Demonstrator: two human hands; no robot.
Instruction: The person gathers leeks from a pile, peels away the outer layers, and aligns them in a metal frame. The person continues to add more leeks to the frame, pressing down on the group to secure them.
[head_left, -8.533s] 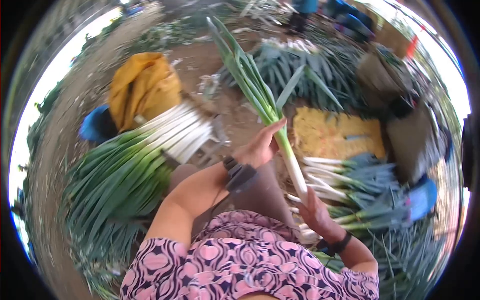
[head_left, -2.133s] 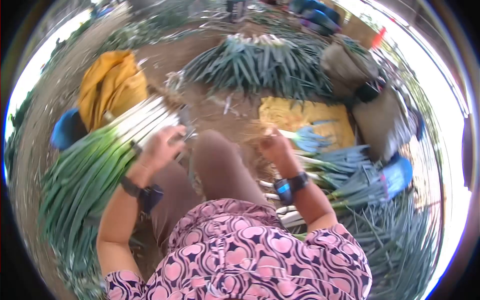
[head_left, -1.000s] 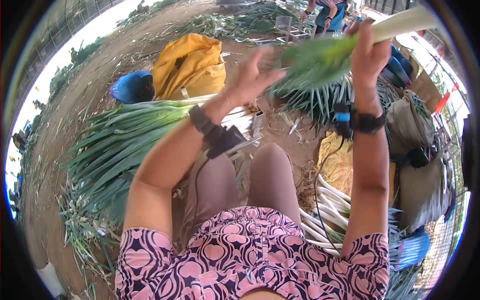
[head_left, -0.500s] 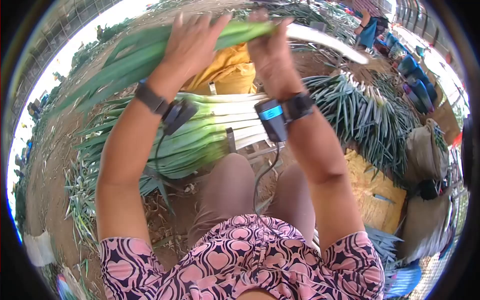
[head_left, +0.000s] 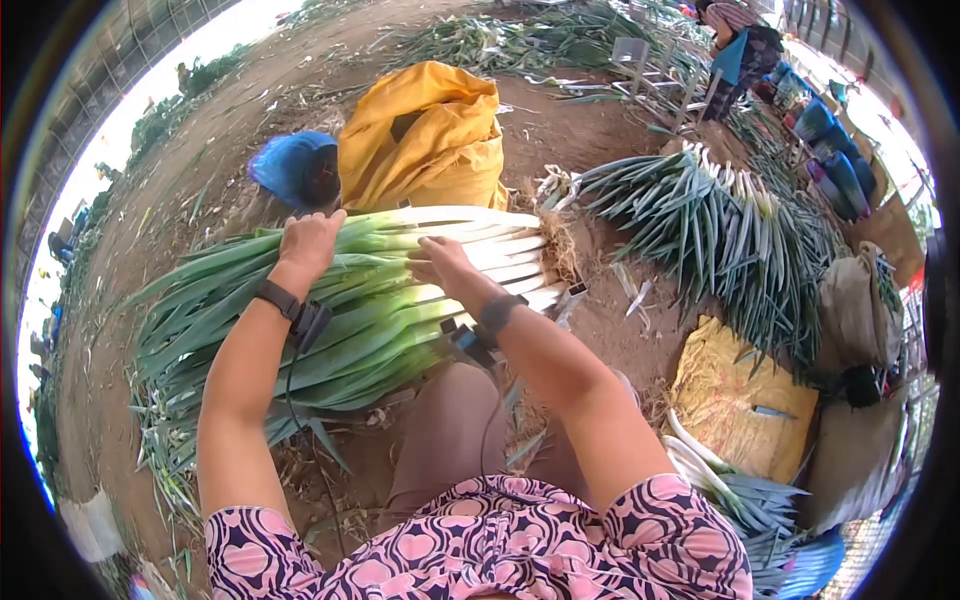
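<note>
near the lower right corner, some leeks (head_left: 745, 500) are laid beside a yellow sheet (head_left: 725, 375). left of centre, a large pile of leeks (head_left: 375, 300) is spread. its green leaves (head_left: 235, 265) are clenched by the left hand (head_left: 312, 242); its paler stalks are touched by the right hand (head_left: 443, 264), whose grasp cannot be told. beyond, an orange bag (head_left: 430, 145) is set; at upper right, a bent person (head_left: 752, 50) is seen.
</note>
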